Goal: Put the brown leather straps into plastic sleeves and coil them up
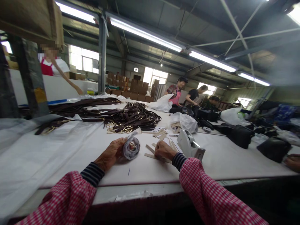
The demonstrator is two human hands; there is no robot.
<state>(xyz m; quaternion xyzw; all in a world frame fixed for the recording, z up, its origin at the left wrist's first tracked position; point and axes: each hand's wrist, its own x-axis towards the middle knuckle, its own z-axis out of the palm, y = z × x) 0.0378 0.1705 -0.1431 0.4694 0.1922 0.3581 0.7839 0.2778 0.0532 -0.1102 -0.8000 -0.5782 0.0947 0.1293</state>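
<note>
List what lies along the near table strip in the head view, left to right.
Clear plastic sheet → left hand → wrapped roll → right hand on paper strips → tape dispenser → black bag.

Long white worktable (pixel 98 150), heap of dark brown straps (pixel 122 117), card strips (pixel 159 132), tape dispenser (pixel 191 145), black bags (pixel 239 134)

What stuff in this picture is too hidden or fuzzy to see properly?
Head view only:
- Roll in the left hand: plastic wrap blurs what is inside.
- Strips under the right hand: the fingers cover their ends.
- Hand at the right edge: cut off by the frame.
- Far boxes: too small to read.
</note>
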